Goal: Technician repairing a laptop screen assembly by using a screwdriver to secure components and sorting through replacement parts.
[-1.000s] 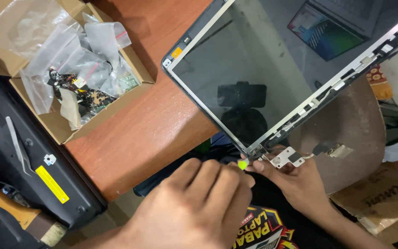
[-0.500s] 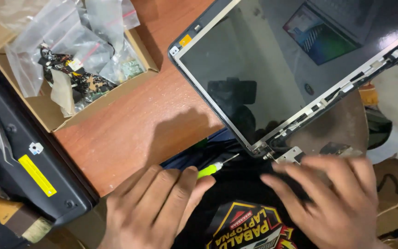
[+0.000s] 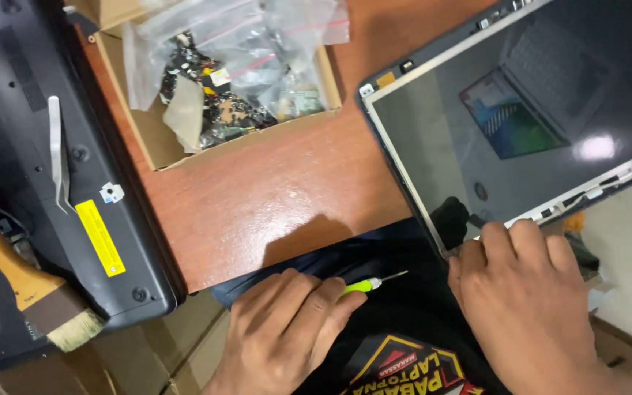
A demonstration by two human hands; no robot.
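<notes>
Since half a second ago your right hand (image 3: pixel 532 296) has slid up onto the laptop screen panel (image 3: pixel 521 124), flat on its lower corner overhanging the table (image 3: pixel 272 197); lean there and glass may crack. Left hand (image 3: pixel 287 329) grips the green-handled screwdriver (image 3: pixel 371 284), tip pointing toward it.

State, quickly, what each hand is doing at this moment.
Left hand: closed around a green-handled screwdriver.
Right hand: open, fingers resting on the bottom edge of the laptop screen panel.
</notes>
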